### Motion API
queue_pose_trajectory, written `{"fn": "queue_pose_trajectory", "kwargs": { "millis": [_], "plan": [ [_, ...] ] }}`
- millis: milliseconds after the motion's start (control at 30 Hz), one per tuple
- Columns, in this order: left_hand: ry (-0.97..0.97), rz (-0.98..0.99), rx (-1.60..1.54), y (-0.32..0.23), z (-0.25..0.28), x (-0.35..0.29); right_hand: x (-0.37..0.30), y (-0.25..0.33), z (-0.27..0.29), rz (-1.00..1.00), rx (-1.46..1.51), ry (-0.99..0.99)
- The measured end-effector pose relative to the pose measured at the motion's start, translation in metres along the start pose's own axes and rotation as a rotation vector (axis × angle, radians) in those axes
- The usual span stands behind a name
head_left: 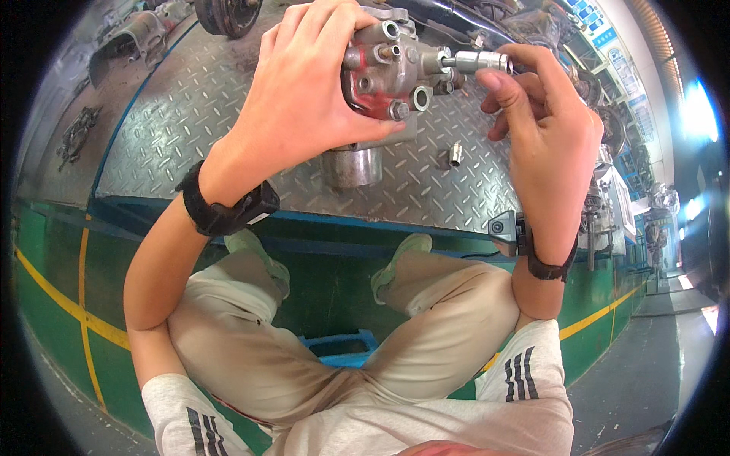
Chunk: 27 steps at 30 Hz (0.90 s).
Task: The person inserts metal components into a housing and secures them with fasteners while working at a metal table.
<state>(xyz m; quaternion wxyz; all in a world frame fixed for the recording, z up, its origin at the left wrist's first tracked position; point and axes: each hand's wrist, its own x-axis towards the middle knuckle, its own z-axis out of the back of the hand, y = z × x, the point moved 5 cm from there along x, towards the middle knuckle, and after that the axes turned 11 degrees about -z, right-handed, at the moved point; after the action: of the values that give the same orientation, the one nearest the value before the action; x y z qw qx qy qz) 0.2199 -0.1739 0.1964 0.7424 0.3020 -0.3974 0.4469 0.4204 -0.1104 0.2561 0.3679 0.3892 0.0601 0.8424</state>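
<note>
My left hand [293, 95] is wrapped over the left side of a grey cast-metal housing [407, 72] with several round ports, bolt heads and reddish smears. At the housing's right side, my right hand [544, 99] pinches a shiny stepped metal sleeve that looks like a socket [483, 61], between thumb and index finger. The sleeve's inner end meets a fitting on the housing; whether it is seated there I cannot tell. Below the housing shows a wide metal cylinder [353, 166], partly hidden. A small metal sleeve [455, 155] stands on the tread plate near my right hand.
The workbench has a diamond-tread metal top [251, 171] with a blue edge. A dark round part [228, 14] lies at the far left, and greasy metal parts [78, 133] lie on the left. More machinery [601, 213] stands at the right. A blue stool [342, 348] shows between my legs.
</note>
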Motion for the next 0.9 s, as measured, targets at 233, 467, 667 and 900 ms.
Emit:
{"fn": "queue_pose_trajectory", "kwargs": {
  "millis": [233, 467, 667, 900],
  "plan": [
    [-0.029, -0.016, 0.001, 0.002, 0.002, -0.005, -0.008, 0.035, -0.003, 0.044, 0.014, -0.015],
    [-0.020, -0.009, -0.018, -0.005, 0.003, 0.001, -0.002, 0.016, 0.005, -0.078, 0.063, -0.039],
    [0.008, -0.004, 0.004, -0.003, 0.001, 0.003, 0.007, 0.011, 0.008, -0.004, -0.037, -0.009],
    [-0.019, -0.038, -0.023, -0.004, 0.001, 0.006, 0.009, 0.008, 0.001, 0.048, 0.001, 0.027]
  ]
}}
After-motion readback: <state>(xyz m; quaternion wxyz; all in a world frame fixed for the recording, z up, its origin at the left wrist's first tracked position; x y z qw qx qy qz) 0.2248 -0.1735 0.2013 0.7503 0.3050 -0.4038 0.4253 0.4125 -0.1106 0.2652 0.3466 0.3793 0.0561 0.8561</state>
